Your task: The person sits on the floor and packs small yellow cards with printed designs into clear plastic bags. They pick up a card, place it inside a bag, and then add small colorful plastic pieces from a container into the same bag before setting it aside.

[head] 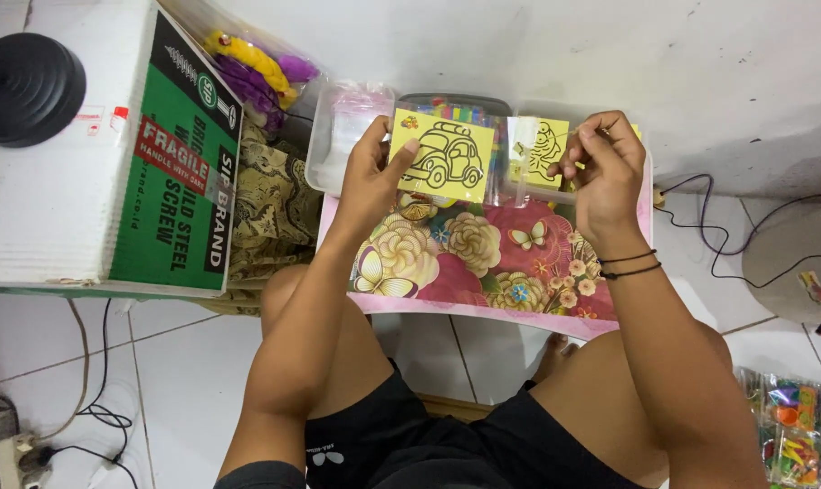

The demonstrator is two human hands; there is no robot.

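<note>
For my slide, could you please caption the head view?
Left hand holds a yellow car card; right hand holds a yellow fish card over a floral tray.

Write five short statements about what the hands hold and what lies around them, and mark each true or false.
1. The left hand holds a yellow card with a car outline. True.
2. The right hand rests flat on the floor. False: it is raised at a second yellow card, which it touches.
3. A floral tray lies over the person's lap. True.
4. The cardboard box stands to the person's right. False: it is on the left side.
5. The right wrist is bare. False: it wears black bands.
</note>
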